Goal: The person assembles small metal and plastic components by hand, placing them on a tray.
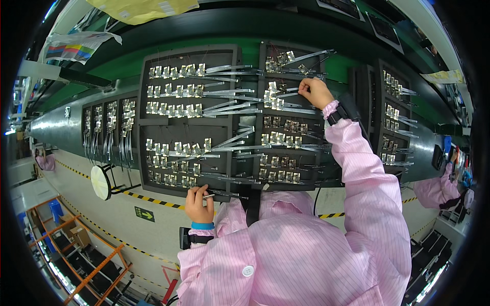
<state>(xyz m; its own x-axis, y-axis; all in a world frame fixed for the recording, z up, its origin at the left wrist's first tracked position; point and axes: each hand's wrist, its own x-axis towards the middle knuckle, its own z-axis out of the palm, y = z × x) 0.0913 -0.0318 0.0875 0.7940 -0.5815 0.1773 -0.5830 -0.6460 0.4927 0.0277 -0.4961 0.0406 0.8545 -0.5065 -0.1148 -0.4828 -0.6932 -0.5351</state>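
My right hand (pixel 315 93) reaches over the right-hand dark foam tray (pixel 319 76), fingers pinched at the end of a thin silvery flat cable (pixel 288 94). That cable runs left to a group of small circuit boards (pixel 274 96) lying in the tray. At the front edge of the left-hand dark foam tray (pixel 178 131), my left hand (pixel 199 206) is closed around a thin silver tool (pixel 208 196); its exact kind is hidden by the fingers. Rows of small boards (pixel 176 109) with trailing flat cables (pixel 229 108) lie in this tray.
More trays of boards stand at far left (pixel 109 120) and far right (pixel 395 120). A round stool (pixel 101 182) stands beyond the bench edge at left. Another person in pink (pixel 436 191) is at right. Dark cables (pixel 317 201) hang near my lap.
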